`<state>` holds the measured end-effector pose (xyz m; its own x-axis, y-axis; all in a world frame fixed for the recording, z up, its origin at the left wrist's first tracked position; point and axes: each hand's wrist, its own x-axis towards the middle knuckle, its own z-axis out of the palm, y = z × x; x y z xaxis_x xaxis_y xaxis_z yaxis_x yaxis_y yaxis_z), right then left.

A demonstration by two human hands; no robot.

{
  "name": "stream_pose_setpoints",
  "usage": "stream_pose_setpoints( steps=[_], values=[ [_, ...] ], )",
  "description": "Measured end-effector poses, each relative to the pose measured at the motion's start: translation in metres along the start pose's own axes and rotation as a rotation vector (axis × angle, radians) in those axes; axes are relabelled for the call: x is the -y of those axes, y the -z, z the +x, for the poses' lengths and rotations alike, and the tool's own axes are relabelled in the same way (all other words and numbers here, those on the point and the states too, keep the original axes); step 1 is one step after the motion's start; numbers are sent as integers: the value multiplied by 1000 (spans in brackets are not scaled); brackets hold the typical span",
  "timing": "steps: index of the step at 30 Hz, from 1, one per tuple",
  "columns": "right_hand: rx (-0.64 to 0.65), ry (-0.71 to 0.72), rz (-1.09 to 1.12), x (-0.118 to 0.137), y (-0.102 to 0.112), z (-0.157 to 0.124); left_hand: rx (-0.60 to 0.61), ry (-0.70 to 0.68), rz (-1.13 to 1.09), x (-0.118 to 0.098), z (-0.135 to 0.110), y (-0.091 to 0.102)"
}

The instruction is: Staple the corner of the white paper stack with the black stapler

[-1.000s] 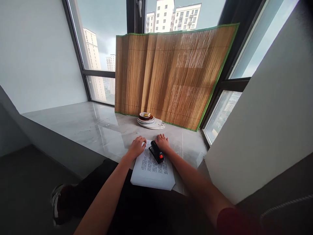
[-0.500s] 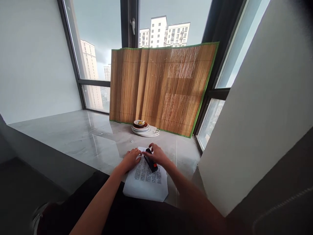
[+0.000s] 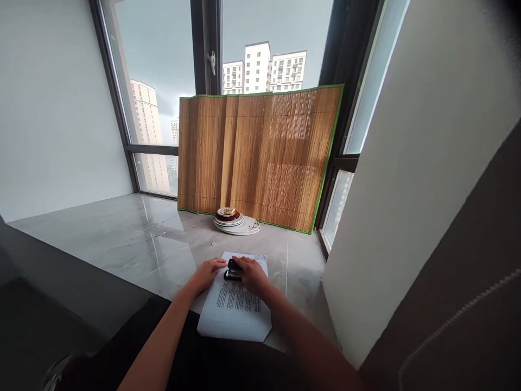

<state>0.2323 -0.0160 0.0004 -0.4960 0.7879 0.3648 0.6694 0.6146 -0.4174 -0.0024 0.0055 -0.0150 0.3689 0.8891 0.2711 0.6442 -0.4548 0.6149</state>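
Note:
A black stapler (image 3: 233, 271) lies across the upper part of a printed sheet of paper (image 3: 234, 324). My right hand (image 3: 253, 276) is closed around its right side, covering that end, while its other end points left. Just left of the stapler, my left hand (image 3: 207, 273) rests at the paper's left edge with its fingers stretched toward the stapler's tip. Lines of dark print show below the stapler; the sheet's near end curves down over the ledge's edge.
Behind the paper, several stacked plates (image 3: 228, 221) stand on the grey glossy ledge (image 3: 163, 250). A bamboo mat (image 3: 252, 157) with green edging leans against the windows. A white wall (image 3: 391, 179) rises close on the right.
My right hand has turned the stapler from lying lengthwise to crosswise and moved it up the sheet. My left hand has shifted slightly left, and the view has tilted a little.

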Motion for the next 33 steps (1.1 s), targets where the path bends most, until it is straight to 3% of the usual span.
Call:
stream_pose_setpoints(
  steps=[2,4,6,8,13,18,21,25,29,33],
  values=[
    [-43,24,10,-1,5,1,-11,1,-14,-3,-2,2],
    [-190,2,19,-3,13,0,-23,9,-24,-5,-3,3],
    [-367,-135,5,-9,23,-1,-45,31,-28,-6,-3,3],
    [-458,-276,-19,-15,30,-3,-72,52,-33,-6,-4,3],
    [-459,-231,40,-26,29,-3,-156,129,-154,2,3,3],
    [-559,-168,147,-30,43,-4,-447,301,-546,5,12,6],
    [-450,-94,180,-33,60,-6,-478,360,-795,5,11,6],
    [-267,-75,142,-36,72,-8,-387,441,-868,4,9,4],
    [-207,-52,132,-36,69,-10,-354,510,-888,6,10,1],
    [3,-32,98,-40,56,-10,-384,526,-1010,10,11,-1]
  ],
)
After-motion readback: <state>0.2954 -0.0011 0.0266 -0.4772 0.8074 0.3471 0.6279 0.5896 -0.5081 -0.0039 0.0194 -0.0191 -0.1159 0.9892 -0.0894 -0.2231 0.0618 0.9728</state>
